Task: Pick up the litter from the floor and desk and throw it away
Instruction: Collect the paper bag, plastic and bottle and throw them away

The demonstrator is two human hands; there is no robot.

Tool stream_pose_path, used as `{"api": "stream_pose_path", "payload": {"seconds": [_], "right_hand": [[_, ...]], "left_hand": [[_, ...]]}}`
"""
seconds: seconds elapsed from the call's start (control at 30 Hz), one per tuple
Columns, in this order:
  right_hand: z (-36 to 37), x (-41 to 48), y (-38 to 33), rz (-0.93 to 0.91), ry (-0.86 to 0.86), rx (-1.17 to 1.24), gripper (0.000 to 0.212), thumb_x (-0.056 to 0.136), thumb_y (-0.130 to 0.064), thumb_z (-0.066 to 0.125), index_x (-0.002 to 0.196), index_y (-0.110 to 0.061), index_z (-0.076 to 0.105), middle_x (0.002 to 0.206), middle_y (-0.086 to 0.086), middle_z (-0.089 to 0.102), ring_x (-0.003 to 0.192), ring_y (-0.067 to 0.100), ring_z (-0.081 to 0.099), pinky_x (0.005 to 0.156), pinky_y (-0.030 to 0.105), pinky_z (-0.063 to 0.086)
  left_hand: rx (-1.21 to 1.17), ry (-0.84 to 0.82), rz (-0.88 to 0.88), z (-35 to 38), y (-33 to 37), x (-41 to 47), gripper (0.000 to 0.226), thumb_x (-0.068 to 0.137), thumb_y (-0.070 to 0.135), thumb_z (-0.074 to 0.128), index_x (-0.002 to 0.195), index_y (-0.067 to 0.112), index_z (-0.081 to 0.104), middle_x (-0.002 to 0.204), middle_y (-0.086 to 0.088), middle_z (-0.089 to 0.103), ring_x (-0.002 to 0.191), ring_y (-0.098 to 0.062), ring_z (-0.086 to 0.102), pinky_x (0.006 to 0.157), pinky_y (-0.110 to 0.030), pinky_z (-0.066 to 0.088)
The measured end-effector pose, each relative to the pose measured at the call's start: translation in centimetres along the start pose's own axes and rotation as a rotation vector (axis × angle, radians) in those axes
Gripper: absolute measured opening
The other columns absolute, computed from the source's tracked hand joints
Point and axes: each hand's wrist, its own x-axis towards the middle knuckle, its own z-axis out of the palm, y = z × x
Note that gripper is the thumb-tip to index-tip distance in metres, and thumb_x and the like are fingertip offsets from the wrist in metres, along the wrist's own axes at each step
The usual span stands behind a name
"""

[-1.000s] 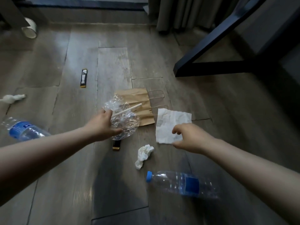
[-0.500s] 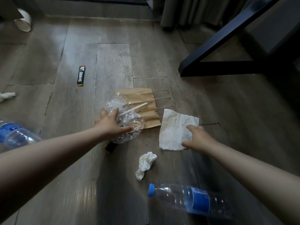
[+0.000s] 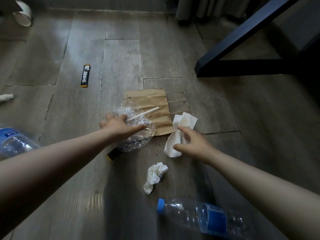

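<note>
Pressing down at frame centre, the left hand (image 3: 121, 126) is spreading its fingers (image 3: 139, 126) flat over the crumpled plastic wrap (image 3: 136, 142), apparently pinning it to the floor (image 3: 225, 104). Just right, the right hand (image 3: 192, 144) is pinching the white napkin (image 3: 170, 148), bunching it for lifting.

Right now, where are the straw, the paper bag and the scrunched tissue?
straw (image 3: 143, 113), head view, middle of its shaft
paper bag (image 3: 149, 99), head view, bare upper panel
scrunched tissue (image 3: 155, 174), head view, middle of wad

A wrapper (image 3: 113, 154) lies mostly hidden under the plastic bag (image 3: 138, 135). The right hand (image 3: 192, 144) covers part of the napkin (image 3: 183, 122). The left picture edge cuts off a bottle (image 3: 13, 141) and a tissue (image 3: 6, 97). The sachet (image 3: 85, 76) print is too small to read
</note>
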Motion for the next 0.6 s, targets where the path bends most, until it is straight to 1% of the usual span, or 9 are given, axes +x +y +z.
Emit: {"api": "stream_pose_path", "payload": {"seconds": [0.1, 0.2, 0.23, 0.3, 0.33, 0.37, 0.4, 0.53, 0.6], "right_hand": [[0.2, 0.3, 0.7, 0.079, 0.050, -0.028, 0.077, 0.079, -0.024, 0.067, 0.148, -0.019, 0.032, 0.149, 0.006, 0.036, 0.134, 0.021, 0.038, 0.097, 0.026, 0.033], [-0.1, 1.0, 0.7, 0.118, 0.011, 0.101, 0.079, 0.080, -0.025, 0.069, 0.149, -0.018, 0.031, 0.148, 0.005, 0.039, 0.133, 0.020, 0.041, 0.106, 0.030, 0.036], [-0.2, 1.2, 0.4, 0.121, -0.006, 0.174, 0.080, 0.080, -0.024, 0.070, 0.149, -0.018, 0.031, 0.146, 0.005, 0.043, 0.131, 0.019, 0.044, 0.107, 0.034, 0.038], [-0.1, 1.5, -0.2, 0.108, -0.045, 0.295, 0.077, 0.081, -0.021, 0.070, 0.148, -0.017, 0.033, 0.135, 0.002, 0.053, 0.122, 0.017, 0.052, 0.103, 0.039, 0.044], [0.2, 1.6, -0.4, 0.092, -0.058, 0.325, 0.073, 0.081, -0.019, 0.069, 0.146, -0.017, 0.036, 0.126, -0.003, 0.057, 0.115, 0.013, 0.056, 0.099, 0.035, 0.047], [0.4, 1.7, -0.7, 0.074, -0.065, 0.334, 0.070, 0.081, -0.018, 0.069, 0.144, -0.018, 0.038, 0.119, -0.009, 0.059, 0.108, 0.007, 0.057, 0.093, 0.029, 0.048], [0.6, 1.8, -1.1, 0.062, -0.066, 0.331, 0.068, 0.081, -0.019, 0.068, 0.143, -0.021, 0.040, 0.117, -0.013, 0.059, 0.105, 0.004, 0.057, 0.091, 0.025, 0.047], [0.9, 1.8, -1.5, 0.046, -0.060, 0.290, 0.062, 0.081, -0.021, 0.068, 0.139, -0.024, 0.045, 0.113, -0.016, 0.059, 0.116, 0.014, 0.056, 0.100, 0.034, 0.045], [0.9, 1.6, -1.6, 0.036, -0.074, 0.274, 0.064, 0.082, -0.020, 0.067, 0.141, -0.022, 0.043, 0.126, -0.008, 0.057, 0.116, 0.013, 0.054, 0.101, 0.034, 0.044]], "left_hand": [[0.008, -0.001, 0.006, 0.2, 0.5, -0.2, 0.116, 0.037, 0.100, 0.036, 0.131, 0.032, 0.047, 0.141, -0.019, 0.029, 0.124, -0.042, 0.033, 0.101, -0.046, 0.034], [-0.003, 0.007, 0.013, 0.3, 0.6, -0.6, 0.100, 0.050, 0.089, 0.058, 0.129, 0.030, 0.047, 0.138, -0.016, 0.029, 0.120, -0.039, 0.035, 0.096, -0.043, 0.038], [-0.007, 0.013, 0.018, 0.4, 0.6, -0.8, 0.095, 0.051, 0.084, 0.065, 0.128, 0.030, 0.047, 0.137, -0.015, 0.029, 0.119, -0.037, 0.034, 0.094, -0.042, 0.038], [-0.029, 0.024, 0.028, 0.7, 0.4, -1.4, 0.089, 0.053, 0.070, 0.077, 0.126, 0.029, 0.047, 0.135, -0.014, 0.029, 0.119, -0.036, 0.033, 0.093, -0.041, 0.039], [-0.045, 0.028, 0.032, 0.8, 0.2, -1.7, 0.086, 0.054, 0.063, 0.081, 0.125, 0.029, 0.047, 0.135, -0.013, 0.028, 0.119, -0.035, 0.032, 0.094, -0.040, 0.039], [-0.056, 0.028, 0.036, 0.9, 0.1, -2.0, 0.084, 0.055, 0.056, 0.084, 0.124, 0.028, 0.047, 0.135, -0.012, 0.027, 0.119, -0.035, 0.031, 0.094, -0.040, 0.039], [-0.060, 0.026, 0.040, 0.9, -0.1, -2.2, 0.082, 0.055, 0.051, 0.086, 0.124, 0.028, 0.047, 0.135, -0.012, 0.027, 0.119, -0.034, 0.031, 0.094, -0.039, 0.039], [-0.035, 0.024, 0.066, 1.2, -1.4, -2.7, 0.085, 0.057, 0.041, 0.087, 0.128, 0.029, 0.043, 0.137, -0.012, 0.026, 0.121, -0.035, 0.030, 0.097, -0.040, 0.038], [-0.029, 0.036, 0.083, 1.4, -1.9, -3.0, 0.082, 0.058, 0.037, 0.087, 0.128, 0.030, 0.044, 0.136, -0.011, 0.028, 0.119, -0.035, 0.031, 0.097, -0.042, 0.038]]}}
